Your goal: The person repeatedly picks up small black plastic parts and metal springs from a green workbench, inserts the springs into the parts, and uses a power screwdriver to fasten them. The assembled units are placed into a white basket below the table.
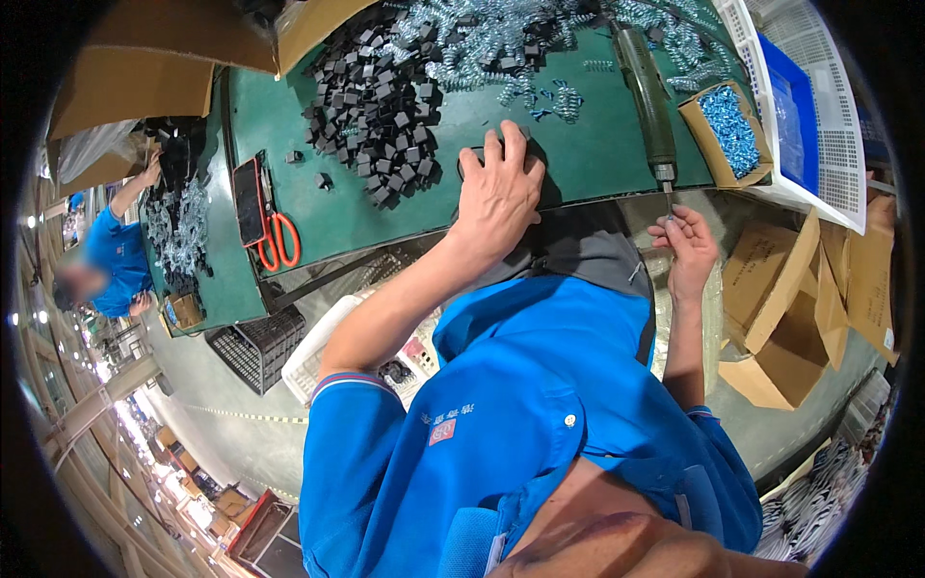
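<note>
Fingers [696, 223] of the right hand [690, 255] are drawn together at the tip of a slim metal bit [668, 199], apparently pinching a small, bluish metal screw [671, 219] (too tiny to make out its shape). It should be light, stiff and slippery, so it is best taken between thumb and forefinger. The bit belongs to a dark green, cylindrical power screwdriver [643, 96] reaching past the table edge; its barrel looks hard and fairly heavy, and calls for a full grip around the body.

Of the 2 hands, the left [501, 188] lies spread over a black, hard-looking object [478, 152] at the near edge of the green, flat-topped table [332, 222]. Whether it grips or merely presses, I cannot tell. That object seems rigid, best held by its sides. Beside the screwdriver stands a brown cardboard box [699, 144] of bluish screws [730, 130].
</note>
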Available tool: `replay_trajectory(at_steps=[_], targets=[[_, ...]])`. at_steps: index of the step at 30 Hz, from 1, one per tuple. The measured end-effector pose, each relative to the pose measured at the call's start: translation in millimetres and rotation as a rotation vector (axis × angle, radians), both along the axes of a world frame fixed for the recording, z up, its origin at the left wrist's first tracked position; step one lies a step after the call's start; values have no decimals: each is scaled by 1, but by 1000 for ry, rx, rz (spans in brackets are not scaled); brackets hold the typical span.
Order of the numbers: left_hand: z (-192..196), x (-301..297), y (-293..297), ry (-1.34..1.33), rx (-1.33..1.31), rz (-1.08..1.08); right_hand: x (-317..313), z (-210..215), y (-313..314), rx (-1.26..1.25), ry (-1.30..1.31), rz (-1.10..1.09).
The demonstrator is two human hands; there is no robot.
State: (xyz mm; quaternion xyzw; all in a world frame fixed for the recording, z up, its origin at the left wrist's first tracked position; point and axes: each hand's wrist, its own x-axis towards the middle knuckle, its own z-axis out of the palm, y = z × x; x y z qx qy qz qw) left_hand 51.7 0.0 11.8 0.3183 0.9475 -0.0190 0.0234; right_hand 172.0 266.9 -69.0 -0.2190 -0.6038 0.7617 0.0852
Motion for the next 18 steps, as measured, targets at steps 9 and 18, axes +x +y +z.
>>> replay_trajectory(at_steps=[9,18], targets=[[33,-5,-34,-342,838,118,0,-6,-1,-145,12,-43],[-17,-61,-65,-244,838,281,-80,80,7,950,180,94]])
